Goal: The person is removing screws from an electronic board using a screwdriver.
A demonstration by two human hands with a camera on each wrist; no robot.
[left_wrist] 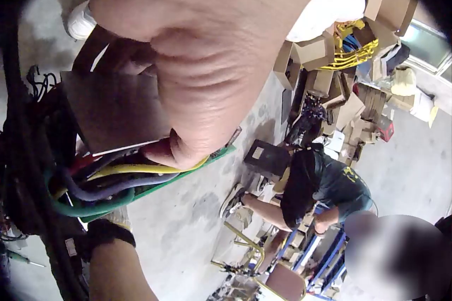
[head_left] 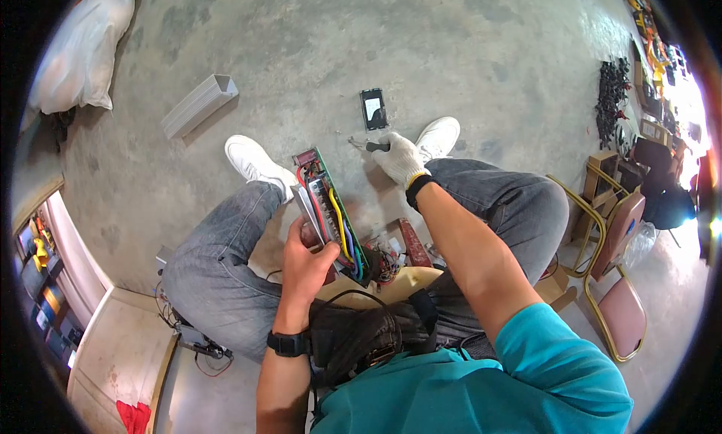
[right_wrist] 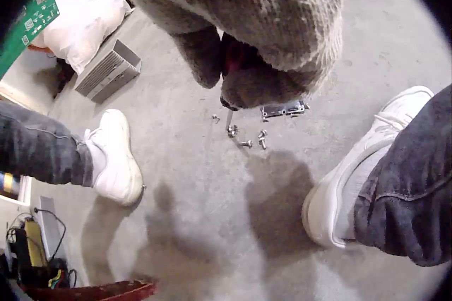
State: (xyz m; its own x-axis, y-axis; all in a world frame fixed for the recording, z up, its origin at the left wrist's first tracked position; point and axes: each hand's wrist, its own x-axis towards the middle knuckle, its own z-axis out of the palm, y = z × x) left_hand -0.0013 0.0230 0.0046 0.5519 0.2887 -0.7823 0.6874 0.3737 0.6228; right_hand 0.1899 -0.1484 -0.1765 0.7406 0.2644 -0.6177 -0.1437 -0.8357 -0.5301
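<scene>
My bare left hand (head_left: 304, 257) grips a long green circuit board (head_left: 331, 201) with grey metal plates along it, held tilted between the knees. Thick red, yellow, blue and green wires (left_wrist: 113, 181) run over it in the left wrist view. My right hand (head_left: 400, 162), in a knitted white glove, holds a screwdriver (right_wrist: 229, 116) with its shaft pointing down to the floor. Beside the tip lie several small screws (right_wrist: 246, 143). Past the right hand a small black rectangular panel (head_left: 374, 108) with a white label lies flat on the floor.
A hollow ribbed metal housing (head_left: 197, 109) lies on the floor at the left, beyond a white shoe (head_left: 256, 163). Between the legs are a red metal piece (head_left: 414, 244) and loose wires. Folding chairs (head_left: 620, 306) stand at the right; another person (left_wrist: 332, 188) bends there.
</scene>
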